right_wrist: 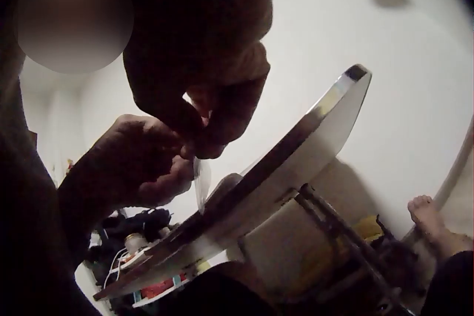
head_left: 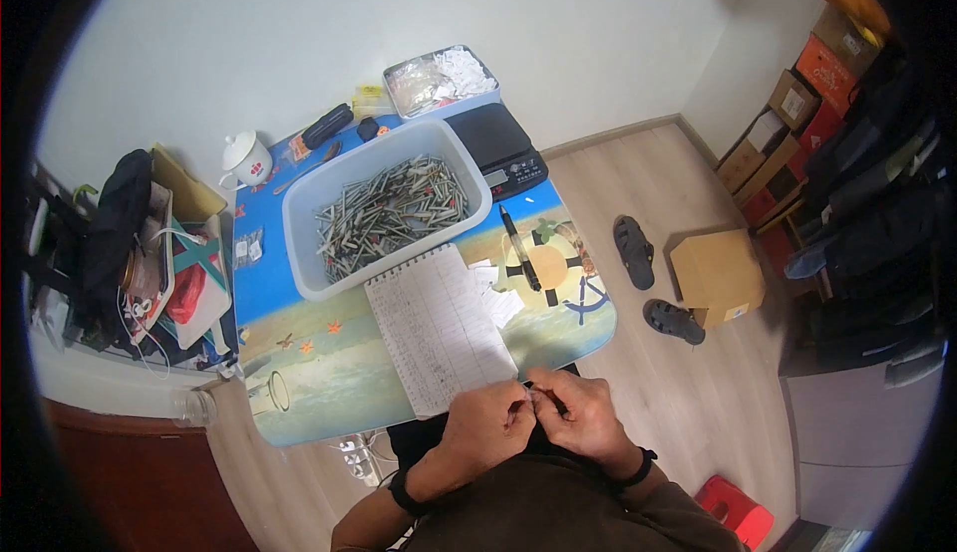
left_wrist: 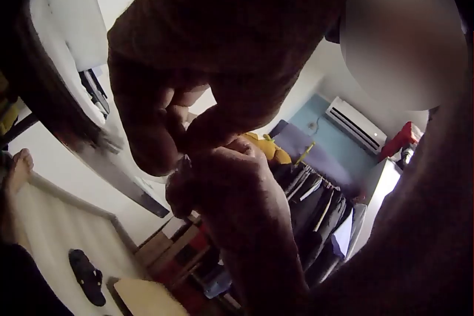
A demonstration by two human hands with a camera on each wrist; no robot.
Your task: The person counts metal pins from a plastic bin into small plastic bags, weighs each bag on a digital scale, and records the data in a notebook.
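In the head view my left hand (head_left: 486,424) and right hand (head_left: 586,414) meet fingertip to fingertip in front of my body, just off the table's near edge. Both pinch a small pale strip (right_wrist: 201,184), thin and whitish, which hangs below the fingertips in the right wrist view. Its kind I cannot tell; fingers hide most of it. Close ahead of the left hand lies a spiral notepad (head_left: 434,328) covered in handwriting. White paper slips (head_left: 500,308) are scattered at its right side, with a black pen (head_left: 519,248) beyond them.
A pale plastic tub (head_left: 304,253) of thin metal rods stands on the table (head_left: 329,383), behind the notepad. Behind it are a black scale (head_left: 498,143), a tin (head_left: 439,109) of white scraps and a lidded mug (head_left: 246,158). Slippers (head_left: 633,253) and a cardboard box (head_left: 718,273) sit on the floor.
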